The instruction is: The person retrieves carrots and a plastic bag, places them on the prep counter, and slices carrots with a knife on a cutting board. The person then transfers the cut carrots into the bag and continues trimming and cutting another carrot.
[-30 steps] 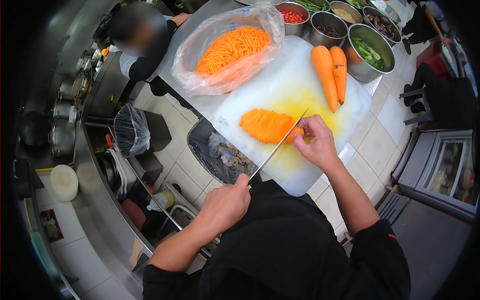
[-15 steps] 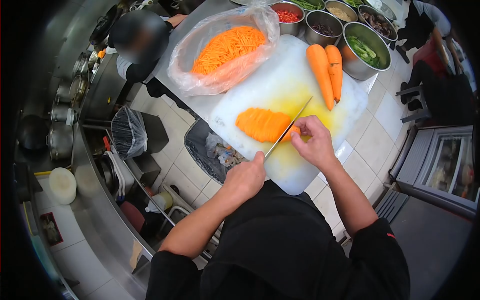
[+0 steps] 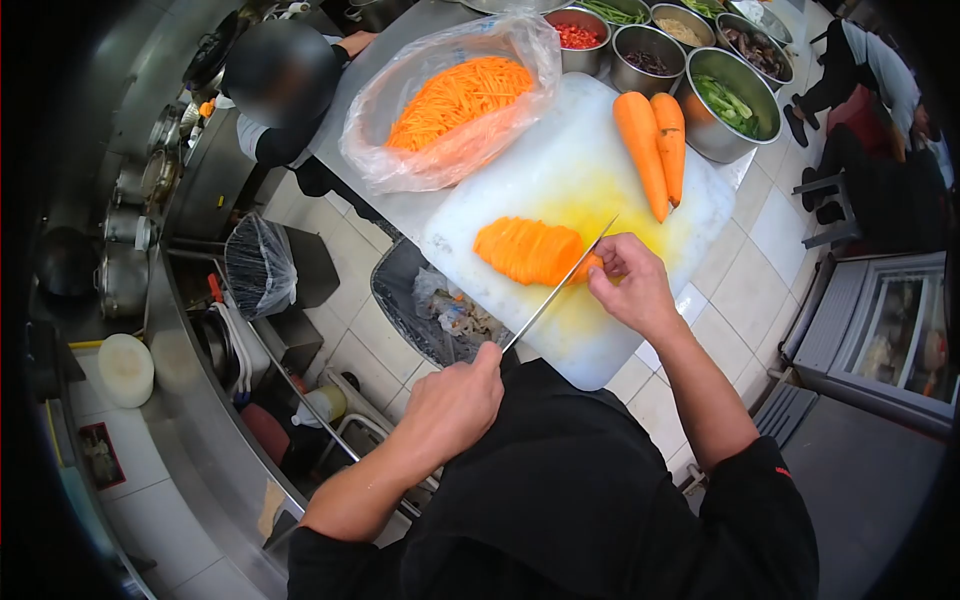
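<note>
My left hand (image 3: 457, 402) is closed round the handle of a long knife (image 3: 548, 305), whose blade slants up and right across the near end of a sliced carrot (image 3: 530, 250). Thin overlapping slices lie on the white cutting board (image 3: 470, 205). At the uncut end, my right hand (image 3: 635, 285) pinches the carrot between thumb and fingers, close beside the blade. Two whole carrots (image 3: 642, 150) lie side by side farther up the board. A clear plastic bag (image 3: 375, 140) beyond the board's left side holds shredded carrot (image 3: 465, 95).
Metal bowls of greens (image 3: 735, 135), dark pieces (image 3: 640, 75) and chopped red pieces (image 3: 580, 45) stand behind the board. A lined bin (image 3: 400, 310) is below its left edge. One person (image 3: 280, 85) stands at the upper left; others are at the upper right.
The left hand and knife first went up and right, then came back down and left. My right hand stays at the carrot's end. At the upper right, a person has moved further into view.
</note>
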`<state>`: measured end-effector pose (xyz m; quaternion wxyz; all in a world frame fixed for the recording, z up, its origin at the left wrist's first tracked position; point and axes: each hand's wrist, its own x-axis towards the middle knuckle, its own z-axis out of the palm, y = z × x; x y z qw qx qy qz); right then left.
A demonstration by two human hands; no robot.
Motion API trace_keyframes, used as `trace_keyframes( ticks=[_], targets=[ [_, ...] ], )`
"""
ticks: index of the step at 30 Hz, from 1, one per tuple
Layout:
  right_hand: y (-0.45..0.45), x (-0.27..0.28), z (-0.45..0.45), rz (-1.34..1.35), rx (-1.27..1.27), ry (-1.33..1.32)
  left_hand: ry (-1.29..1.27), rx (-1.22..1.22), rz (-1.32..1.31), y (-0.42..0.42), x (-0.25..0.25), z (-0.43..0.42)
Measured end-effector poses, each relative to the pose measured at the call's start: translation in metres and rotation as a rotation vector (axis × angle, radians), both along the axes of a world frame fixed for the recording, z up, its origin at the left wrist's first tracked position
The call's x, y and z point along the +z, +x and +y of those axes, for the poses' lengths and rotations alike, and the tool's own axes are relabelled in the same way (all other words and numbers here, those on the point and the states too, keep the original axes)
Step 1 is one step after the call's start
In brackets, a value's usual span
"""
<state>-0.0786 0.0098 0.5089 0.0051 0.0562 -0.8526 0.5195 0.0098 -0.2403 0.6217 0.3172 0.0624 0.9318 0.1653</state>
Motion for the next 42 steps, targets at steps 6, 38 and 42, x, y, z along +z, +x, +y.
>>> trace_keyframes(
  ticks=[6, 38, 42],
  targets=[
    [0.0, 0.0, 0.0, 0.021, 0.007, -0.005, -0.043, 0.0, -0.008, 0.004, 0.004, -0.001],
    [0.003, -0.006, -0.001, 0.007, -0.019, -0.022, 0.005, -0.003, -0.046, -0.004, 0.0, 0.007],
    [0.003, -0.007, 0.0, 0.007, -0.043, -0.069, 0.029, 0.007, -0.016, -0.009, -0.019, 0.011]
  ],
)
